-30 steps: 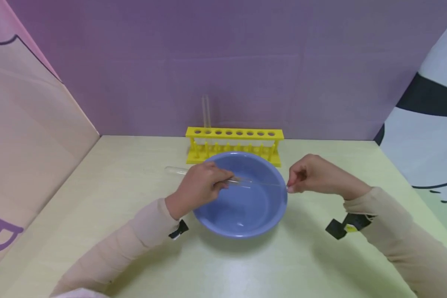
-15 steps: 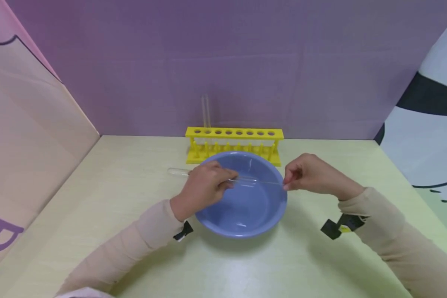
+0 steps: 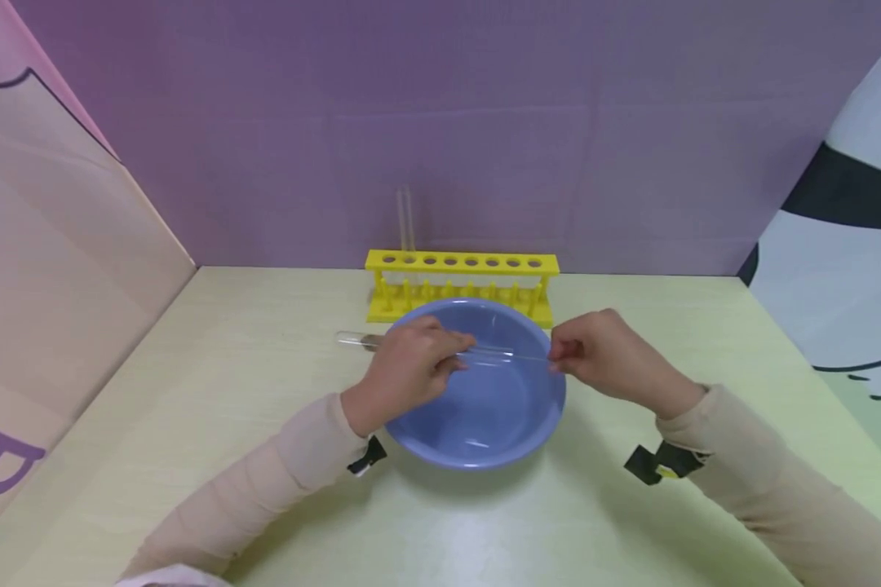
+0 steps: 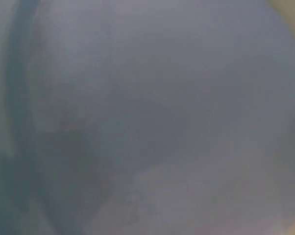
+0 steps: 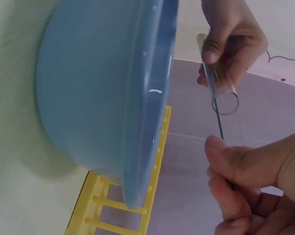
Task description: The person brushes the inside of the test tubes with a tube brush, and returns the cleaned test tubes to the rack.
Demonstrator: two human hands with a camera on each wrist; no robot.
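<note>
A purple backdrop [image 3: 455,122] rises behind a pale tabletop [image 3: 484,530], with printed panels at either side. Beige sleeves [image 3: 272,456] come in from the near corners. A blue basin [image 3: 477,455] stands upright in the middle of the tabletop. Behind it, near the backdrop, is a yellow rack [image 3: 461,262] with a row of holes along its top bar; from the head view the basin's rim hides part of its base.

The left hand [image 3: 405,359] is above the basin's left side, its fingers curled round a clear tube [image 3: 351,337]. The right hand [image 3: 605,355] is at the basin's right rim, thumb and fingers pinched together on a thin wire [image 5: 218,122].

The held tube lies close to level, its rounded end left of the left hand, its mouth over the basin and facing the right hand. A second tube [image 3: 406,216] stands upright in the rack, second hole from the left. The wire runs from the right fingers into the held tube's mouth. Left of the left hand, a small brownish patch [image 3: 371,342] shows in the tube, perhaps bristles, though too small to be sure.
</note>
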